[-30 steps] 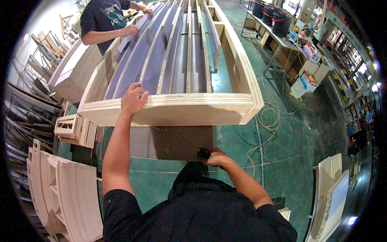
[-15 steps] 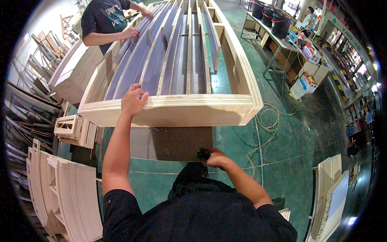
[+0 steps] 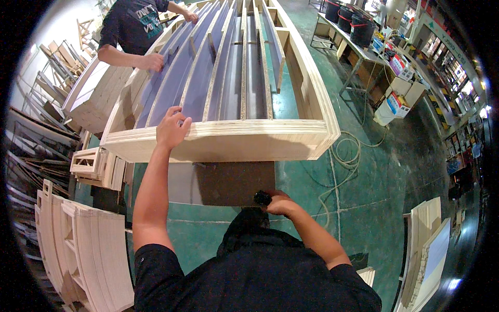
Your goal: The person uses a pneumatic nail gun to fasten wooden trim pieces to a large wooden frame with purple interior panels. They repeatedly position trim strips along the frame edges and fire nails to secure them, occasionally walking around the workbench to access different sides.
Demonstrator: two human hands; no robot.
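My left hand (image 3: 172, 128) rests on the near rail of a large plywood frame (image 3: 249, 148), fingers curled over its top edge by the end of a slat. Long grey-blue boards (image 3: 195, 96) with raw chipboard edges stand in rows inside the frame, running away from me. One slat (image 3: 278, 57) at the right leans out of line. Low in front of my body, my right hand (image 3: 280, 204) is closed around a dark tool with a round black end (image 3: 262, 198); its kind cannot be made out. At the far left, a co-worker's hand (image 3: 152, 62) is on the outermost boards.
Wooden panels (image 3: 101, 255) stand stacked at lower left, with more panels (image 3: 423, 255) at lower right. A pale hose (image 3: 345, 156) lies coiled on the green floor. Black buckets (image 3: 361, 30) and boxes crowd the right-hand bench. A brown board (image 3: 234, 182) shows below the frame.
The co-worker's nearer hand has moved left and toward me along the outermost boards, which shifted slightly. Both my hands have stayed where they were.
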